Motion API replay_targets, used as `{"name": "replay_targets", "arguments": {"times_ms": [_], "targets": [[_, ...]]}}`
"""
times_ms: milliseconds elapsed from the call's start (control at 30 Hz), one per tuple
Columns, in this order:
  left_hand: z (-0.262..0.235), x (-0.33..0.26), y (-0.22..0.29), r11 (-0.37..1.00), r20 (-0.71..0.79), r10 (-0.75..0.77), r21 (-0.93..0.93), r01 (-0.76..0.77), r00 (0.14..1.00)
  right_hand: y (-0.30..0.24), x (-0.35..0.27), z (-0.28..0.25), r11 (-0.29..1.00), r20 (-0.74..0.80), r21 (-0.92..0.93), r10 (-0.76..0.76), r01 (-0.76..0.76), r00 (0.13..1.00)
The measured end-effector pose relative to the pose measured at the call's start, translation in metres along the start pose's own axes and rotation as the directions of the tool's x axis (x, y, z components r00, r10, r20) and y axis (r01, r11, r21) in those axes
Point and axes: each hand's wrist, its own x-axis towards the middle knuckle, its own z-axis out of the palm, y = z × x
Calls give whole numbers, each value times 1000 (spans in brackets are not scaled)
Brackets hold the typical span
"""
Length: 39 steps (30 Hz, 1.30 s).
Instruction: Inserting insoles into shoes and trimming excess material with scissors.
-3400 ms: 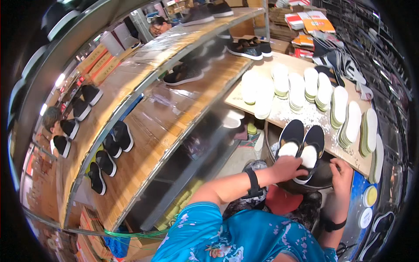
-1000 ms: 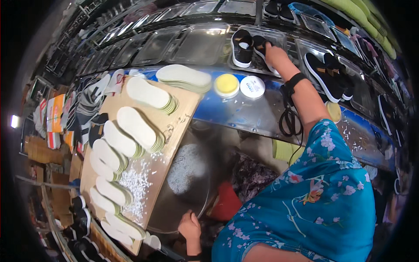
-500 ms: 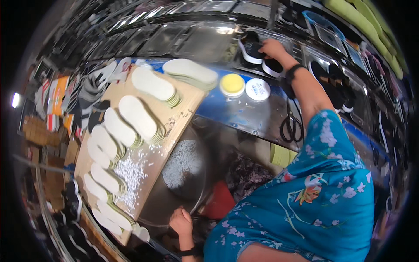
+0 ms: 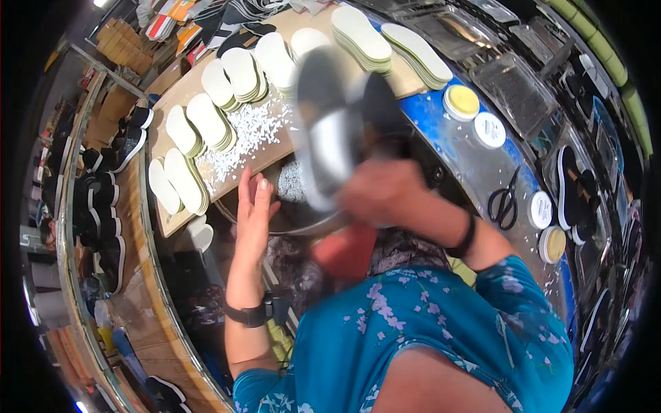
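A pair of black shoes with white soles hangs in front of me, smeared by motion, with my right hand closed on it near the lower ends. Lower left of the shoes, my left hand holds nothing; its fingers are apart and point up beside the board's edge. Stacks of pale insoles line the wooden board, and small white bits are scattered there. Partly behind the shoes is a round metal basin with more white bits in it.
Scissors and round tubs, one with a yellow pad, lie on the blue-edged metal bench at right. Metal trays and black shoes stand farther right. A rack with shoes flanks my left.
My right hand has taken the shoes off the tray at the far right and brought them to the middle. My left hand has risen and opened. The view has turned.
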Motion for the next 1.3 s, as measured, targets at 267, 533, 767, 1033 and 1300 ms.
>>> {"name": "replay_targets", "arguments": {"times_ms": [267, 533, 767, 1033, 1300], "targets": [[-62, 4, -102, 966, -197, 41, 259, 12, 980, -78, 10, 80, 885, 426, 461, -155, -66, 891], [-62, -30, -30, 811, -183, 158, 585, -21, 970, 62, -96, -29, 599, 425, -336, 785, -727, 451], [7, 2, -24, 312, 51, 165, 945, -101, 985, 111, -251, -101, -141, -64, -613, 989, -777, -130], [-22, 11, -53, 356, 119, 171, 918, -174, 978, 129, -288, -116, -228, 222, 285, 961, -931, -167], [-109, -70, -48, 949, 111, -93, -290, 122, 989, 74, -165, -56, -318, 603, 774, 635, -547, 483]]}}
